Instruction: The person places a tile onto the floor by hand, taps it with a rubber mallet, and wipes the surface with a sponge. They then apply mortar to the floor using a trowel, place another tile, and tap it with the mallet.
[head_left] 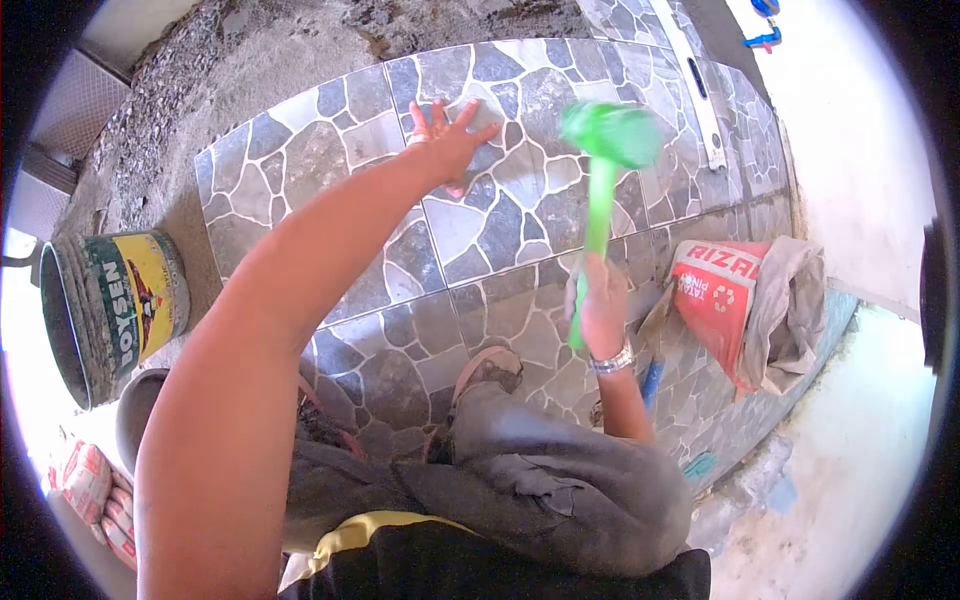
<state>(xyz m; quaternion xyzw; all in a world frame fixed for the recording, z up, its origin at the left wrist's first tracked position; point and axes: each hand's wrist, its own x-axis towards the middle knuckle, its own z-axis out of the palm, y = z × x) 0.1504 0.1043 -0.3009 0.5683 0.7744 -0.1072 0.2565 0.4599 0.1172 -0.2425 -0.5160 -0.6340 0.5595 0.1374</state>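
My left hand (447, 145) lies with its fingers spread on a stone-patterned tile (540, 195), close to the joint with the tile to its left. In my right hand (602, 305) is the handle of a bright green mallet (612, 135), its fingers wrapped round the lower part. The mallet's head is blurred and appears raised over the tiles, to the right of my left hand. A watch with a metal band (613, 360) circles the right wrist.
At the left, a bucket (150, 290) lies tilted. A red and grey cement sack (715, 300) stands at the right. A long level (700, 100) rests on the tiles at the upper right, near a white wall (850, 150). Rough concrete (260, 60) borders the tiles.
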